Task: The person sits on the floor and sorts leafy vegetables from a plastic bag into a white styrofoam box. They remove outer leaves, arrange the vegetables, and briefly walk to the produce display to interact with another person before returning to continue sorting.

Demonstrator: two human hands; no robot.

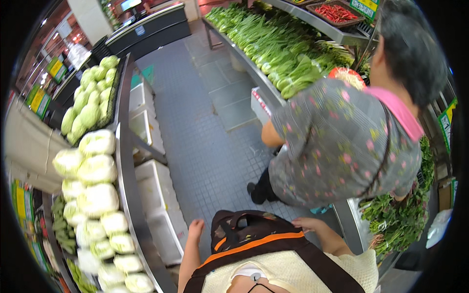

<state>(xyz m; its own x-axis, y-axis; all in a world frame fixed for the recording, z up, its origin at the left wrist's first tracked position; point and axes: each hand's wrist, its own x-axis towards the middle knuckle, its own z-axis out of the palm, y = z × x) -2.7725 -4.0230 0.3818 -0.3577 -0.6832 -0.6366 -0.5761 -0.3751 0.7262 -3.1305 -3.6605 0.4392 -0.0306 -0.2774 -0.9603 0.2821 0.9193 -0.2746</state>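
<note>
My left hand (196,227) hangs at my left side with its fingers curled, and nothing shows in it. It is nearest to the white foam boxes (166,234) under the cabbage stand. My right hand (305,223) is at the right edge of a dark apron (256,227) with orange trim worn on my front; whether the fingers grip its cloth cannot be made out. To my left, pale napa cabbages (97,199) lie in rows behind the metal rim of the stand (137,219).
A person in a grey floral top (340,146) stands close ahead on the right. Beyond them, leafy greens (271,51) cover a metal-edged display table. Round cabbages (91,97) sit farther along on the left. Bundled greens (395,216) lie at right. A dark counter (150,33) stands across the tiled aisle's far end.
</note>
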